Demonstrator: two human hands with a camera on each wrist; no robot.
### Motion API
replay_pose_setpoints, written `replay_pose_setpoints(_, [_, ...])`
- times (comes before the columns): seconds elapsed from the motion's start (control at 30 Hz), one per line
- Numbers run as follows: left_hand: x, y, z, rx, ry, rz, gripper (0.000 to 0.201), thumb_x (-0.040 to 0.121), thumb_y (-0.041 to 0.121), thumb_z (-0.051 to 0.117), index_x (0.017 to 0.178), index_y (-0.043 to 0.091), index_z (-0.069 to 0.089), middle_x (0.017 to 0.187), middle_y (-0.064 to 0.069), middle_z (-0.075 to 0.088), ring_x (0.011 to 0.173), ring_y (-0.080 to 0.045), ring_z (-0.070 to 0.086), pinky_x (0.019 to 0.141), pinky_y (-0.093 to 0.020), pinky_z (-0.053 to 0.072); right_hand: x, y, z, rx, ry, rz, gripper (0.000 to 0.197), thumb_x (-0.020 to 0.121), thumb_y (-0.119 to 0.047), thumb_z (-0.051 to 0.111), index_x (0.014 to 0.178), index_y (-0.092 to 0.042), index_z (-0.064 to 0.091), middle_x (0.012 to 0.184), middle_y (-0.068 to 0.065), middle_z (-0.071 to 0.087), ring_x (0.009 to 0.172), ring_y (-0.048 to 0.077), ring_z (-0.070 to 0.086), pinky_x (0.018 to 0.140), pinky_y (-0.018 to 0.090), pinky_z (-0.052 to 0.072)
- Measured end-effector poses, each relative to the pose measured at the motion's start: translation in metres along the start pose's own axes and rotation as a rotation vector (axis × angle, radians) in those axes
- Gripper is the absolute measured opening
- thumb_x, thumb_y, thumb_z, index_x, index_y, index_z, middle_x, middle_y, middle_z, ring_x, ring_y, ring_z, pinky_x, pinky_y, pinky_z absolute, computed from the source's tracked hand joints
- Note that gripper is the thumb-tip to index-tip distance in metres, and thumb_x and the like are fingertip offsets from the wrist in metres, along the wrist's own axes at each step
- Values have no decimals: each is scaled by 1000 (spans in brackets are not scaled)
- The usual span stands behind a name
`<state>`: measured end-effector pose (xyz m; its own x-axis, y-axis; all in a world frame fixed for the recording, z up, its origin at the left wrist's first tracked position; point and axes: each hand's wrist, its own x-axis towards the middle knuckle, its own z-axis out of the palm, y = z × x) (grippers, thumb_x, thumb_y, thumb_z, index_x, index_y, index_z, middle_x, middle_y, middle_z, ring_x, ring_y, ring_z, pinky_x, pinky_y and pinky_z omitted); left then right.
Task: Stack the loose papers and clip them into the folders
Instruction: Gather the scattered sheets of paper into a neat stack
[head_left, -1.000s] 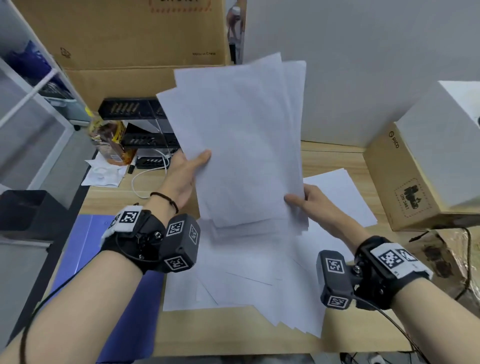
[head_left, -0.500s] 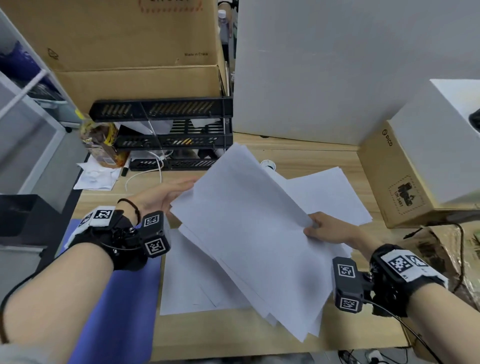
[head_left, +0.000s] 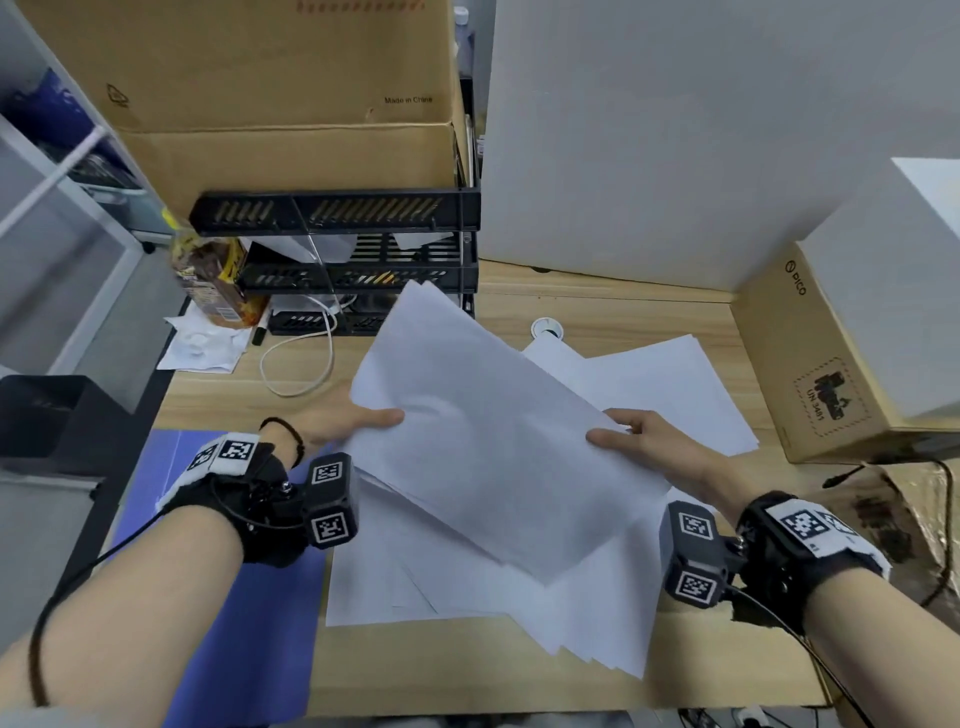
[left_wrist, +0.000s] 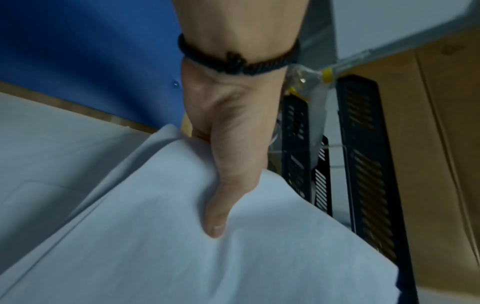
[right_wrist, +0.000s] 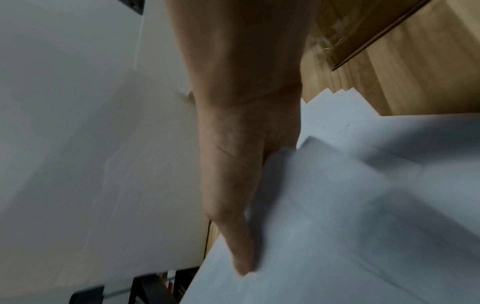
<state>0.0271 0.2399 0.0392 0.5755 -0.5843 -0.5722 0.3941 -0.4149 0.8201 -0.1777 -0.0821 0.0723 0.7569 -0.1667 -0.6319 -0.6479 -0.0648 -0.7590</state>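
Observation:
I hold a sheaf of white papers (head_left: 488, 441) tilted above the desk, its long axis running from back left to front right. My left hand (head_left: 358, 421) pinches its left edge, thumb on top (left_wrist: 215, 222), with the other fingers hidden underneath. My right hand (head_left: 631, 436) grips the right edge, thumb lying along the sheet (right_wrist: 241, 257). More loose sheets (head_left: 467, 587) lie fanned on the wooden desk below, and others (head_left: 670, 384) to the right. A blue folder (head_left: 244, 613) lies flat at the desk's left edge, under my left forearm.
A black tiered paper tray (head_left: 343, 260) stands at the back, a snack bag (head_left: 213, 280) and white cable (head_left: 296, 364) beside it. Cardboard boxes (head_left: 275, 93) rise behind. A white panel (head_left: 675, 135) and a boxed carton (head_left: 836, 353) close the right side.
The sheaf stood upright a second ago; both hands have lowered and tipped it flat and diagonal over the desk. The left hand has closed its grip on the left edge again.

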Motion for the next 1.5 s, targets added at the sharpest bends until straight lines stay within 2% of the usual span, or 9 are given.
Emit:
replay_pose_setpoints(0.1, [-6,-14,-8,-177,9,-8,85,35,38,95,111,22,61,98,3,76,87,-14,73,69,-31,59,3,16,-4,322,3,12,57,70,-42,80,113,-7,67,102,7,76,88,17,73,74,28,59])
replay_pose_setpoints(0.17, [-7,-22,-8,-237,36,-33,79,37,37,93,108,20,61,93,2,76,82,-14,73,69,-32,60,7,26,-2,475,-27,15,79,53,-48,89,114,-4,65,106,9,74,92,19,73,72,28,59])
replay_pose_setpoints(0.4, [-2,-32,16,-258,41,-114,48,74,9,76,118,15,59,107,-3,72,86,-12,72,63,-22,57,25,32,22,431,141,72,34,93,-11,59,126,-8,55,103,9,73,87,27,72,64,35,58])
replay_pose_setpoints(0.53, [-2,-32,4,-305,38,-66,86,49,41,92,123,15,57,114,-9,70,95,-23,71,67,-30,58,18,37,13,450,113,101,21,93,-4,55,113,-10,59,89,6,77,77,24,74,62,35,59])
replay_pose_setpoints(0.7, [4,-28,27,-255,38,-37,35,89,8,63,122,17,57,117,-8,68,94,-19,71,73,-29,59,19,35,20,407,106,85,24,91,-8,60,115,-9,62,98,9,76,87,28,73,78,40,58])
replay_pose_setpoints(0.8, [6,-25,32,-240,20,-4,37,84,0,65,116,17,58,117,-6,67,90,-17,72,73,-28,59,22,35,19,343,106,36,31,89,-13,65,120,-12,61,111,7,73,102,28,70,90,43,54])
replay_pose_setpoints(1.07, [19,7,44,-297,198,120,40,63,5,72,101,17,65,97,-2,75,95,-27,68,82,-37,54,38,12,27,308,385,-165,24,87,-15,70,111,-13,67,110,3,73,94,18,71,79,30,55])
replay_pose_setpoints(1.27, [17,26,43,-294,250,247,32,76,6,75,103,22,66,107,0,72,98,-15,69,86,-33,55,31,-13,21,274,411,-328,30,87,-14,69,116,-17,64,108,-7,72,95,8,70,72,18,54])
replay_pose_setpoints(1.5, [11,-5,35,-138,251,151,37,76,5,75,106,23,64,110,-1,70,104,-15,63,81,-25,48,27,22,13,209,375,-215,35,89,-14,67,121,-24,59,114,-6,67,102,9,64,77,22,49])
